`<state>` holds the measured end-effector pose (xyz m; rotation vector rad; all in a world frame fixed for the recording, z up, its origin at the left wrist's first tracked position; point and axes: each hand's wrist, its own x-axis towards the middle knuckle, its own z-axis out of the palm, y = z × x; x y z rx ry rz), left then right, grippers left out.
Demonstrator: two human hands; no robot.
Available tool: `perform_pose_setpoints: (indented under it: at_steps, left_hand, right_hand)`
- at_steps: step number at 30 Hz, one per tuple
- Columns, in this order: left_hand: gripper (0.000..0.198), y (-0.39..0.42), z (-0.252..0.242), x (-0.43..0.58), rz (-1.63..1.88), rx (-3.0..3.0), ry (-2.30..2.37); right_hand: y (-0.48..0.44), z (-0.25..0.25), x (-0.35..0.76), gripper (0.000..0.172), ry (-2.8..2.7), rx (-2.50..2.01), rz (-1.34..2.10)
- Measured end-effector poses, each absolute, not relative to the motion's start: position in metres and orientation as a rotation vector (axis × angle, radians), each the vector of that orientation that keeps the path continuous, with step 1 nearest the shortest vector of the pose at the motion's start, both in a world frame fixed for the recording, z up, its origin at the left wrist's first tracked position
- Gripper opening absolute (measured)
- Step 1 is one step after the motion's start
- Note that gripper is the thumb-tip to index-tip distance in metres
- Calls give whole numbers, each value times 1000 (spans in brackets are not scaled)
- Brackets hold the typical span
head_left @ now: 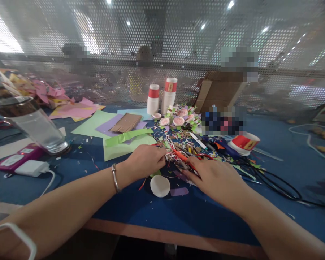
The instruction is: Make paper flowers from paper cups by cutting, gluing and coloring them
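Observation:
My left hand (145, 160), a metal bangle on its wrist, is curled with the fingertips pinched at the edge of a heap of cut paper scraps (178, 142); what it pinches is too small to make out. My right hand (215, 177) lies over the scraps with fingers extended, touching red-handled scissors (185, 158) that lie under its fingertips. A white round disc (160, 186) rests on the blue table (151, 211) just below both hands. Pink paper flowers with green leaves (180, 117) sit behind the heap.
Two white bottles with red bands (162, 95) stand at the back, beside a cardboard box (219, 92). Green and purple paper sheets (111, 130) lie left. A glass jar (35, 124), a charger (32, 168), a tape roll (243, 141) and black cables (276, 184) surround. Mesh screen behind, people beyond.

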<state>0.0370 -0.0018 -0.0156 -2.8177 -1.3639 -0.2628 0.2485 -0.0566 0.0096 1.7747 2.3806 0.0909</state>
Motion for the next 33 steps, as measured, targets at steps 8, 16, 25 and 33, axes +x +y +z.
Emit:
perform_pose_setpoints:
  at_steps: [8, 16, 25, 33]
  left_hand:
    - [18, 2, -18, 35, -343, -2845, -1355]
    - [15, 8, -18, 17, -1163, -2940, -1529]
    - [15, 20, -19, 11, -2280, -2892, -2201]
    - [11, 15, -14, 15, -2578, -2752, -2472]
  right_hand:
    - [-45, 10, 259, 33, 2553, 1910, -56]
    - [-7, 27, 315, 35, 2480, 2329, -31]
    - [24, -2, 378, 28, 2370, 2335, -22]
    - [35, -13, 383, 18, 2347, 2623, -589]
